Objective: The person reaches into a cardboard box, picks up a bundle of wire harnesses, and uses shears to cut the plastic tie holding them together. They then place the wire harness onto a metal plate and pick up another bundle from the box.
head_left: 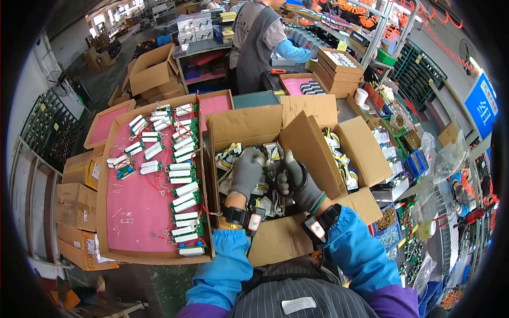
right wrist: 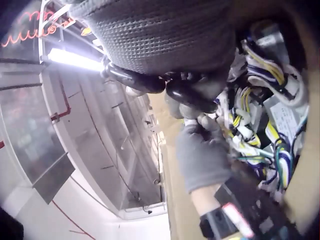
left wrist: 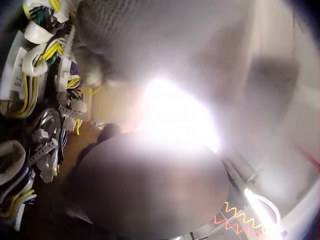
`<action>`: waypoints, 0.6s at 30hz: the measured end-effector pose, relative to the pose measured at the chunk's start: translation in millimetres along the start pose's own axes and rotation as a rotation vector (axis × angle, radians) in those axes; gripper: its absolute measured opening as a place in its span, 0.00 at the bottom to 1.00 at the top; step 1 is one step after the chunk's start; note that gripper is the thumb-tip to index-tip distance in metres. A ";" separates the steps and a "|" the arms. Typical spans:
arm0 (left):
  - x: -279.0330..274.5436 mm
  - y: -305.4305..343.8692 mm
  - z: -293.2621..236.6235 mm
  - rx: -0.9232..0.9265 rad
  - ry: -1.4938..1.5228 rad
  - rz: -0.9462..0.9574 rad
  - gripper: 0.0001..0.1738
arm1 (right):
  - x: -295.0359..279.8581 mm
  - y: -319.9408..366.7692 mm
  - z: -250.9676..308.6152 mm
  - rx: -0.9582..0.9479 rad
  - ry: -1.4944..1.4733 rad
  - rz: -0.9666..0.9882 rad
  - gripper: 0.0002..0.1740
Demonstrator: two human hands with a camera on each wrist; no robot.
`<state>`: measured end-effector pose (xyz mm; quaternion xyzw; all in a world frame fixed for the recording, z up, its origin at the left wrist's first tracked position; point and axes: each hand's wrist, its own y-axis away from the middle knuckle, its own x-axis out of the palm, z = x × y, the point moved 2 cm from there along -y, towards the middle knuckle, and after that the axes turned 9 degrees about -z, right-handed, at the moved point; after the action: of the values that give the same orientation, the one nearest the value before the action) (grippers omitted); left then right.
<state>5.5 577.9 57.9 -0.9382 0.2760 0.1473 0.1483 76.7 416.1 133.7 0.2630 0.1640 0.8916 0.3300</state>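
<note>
Both hands wear grey gloves and meet above an open cardboard box (head_left: 241,126) full of wire harnesses (head_left: 228,157) with white connectors and yellow, white and dark wires. My left hand (head_left: 247,170) has its fingers bent toward the right hand. In the right wrist view its fingertips pinch a small whitish piece (right wrist: 190,121), mostly hidden by the glove. My right hand (head_left: 303,185) curls its dark-coated fingers (right wrist: 137,80) right beside those fingertips, thumb raised in the head view. I cannot tell whether the right fingers grip the same piece. Glare and blur cover most of the left wrist view.
Left of the box, a shallow pink-lined tray (head_left: 132,212) bears rows of green circuit boards with white blocks. A cardboard flap (head_left: 307,151) rises by the right hand, with more harnesses (head_left: 344,167) beyond it. Another person (head_left: 260,42) stands across the bench; parts bins (head_left: 416,163) lie right.
</note>
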 end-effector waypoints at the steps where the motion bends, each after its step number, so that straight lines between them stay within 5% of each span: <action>1: -10.4 -2.9 -0.1 0.026 0.037 -0.161 0.06 | 9.1 13.1 10.5 -0.042 0.033 0.004 0.33; 2: -20.0 -5.3 -6.6 0.052 0.076 -0.325 0.04 | 14.9 19.1 14.6 -0.085 0.070 0.008 0.32; 3: -23.2 -3.5 -18.2 -0.152 0.335 -0.340 0.05 | 19.5 18.6 11.8 -0.102 0.025 0.014 0.32; 6: -21.0 -1.2 -18.2 -0.259 0.601 -0.470 0.06 | 37.8 17.8 17.6 -0.215 0.114 0.084 0.30; 18: -17.0 -6.7 15.4 -0.119 0.377 -0.643 0.08 | 41.3 -43.2 -31.0 0.180 -0.108 0.178 0.30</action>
<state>-7.4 596.8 51.2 -0.9945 -0.0192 -0.0663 0.0790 53.9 471.7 103.4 0.3528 0.2011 0.8836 0.2332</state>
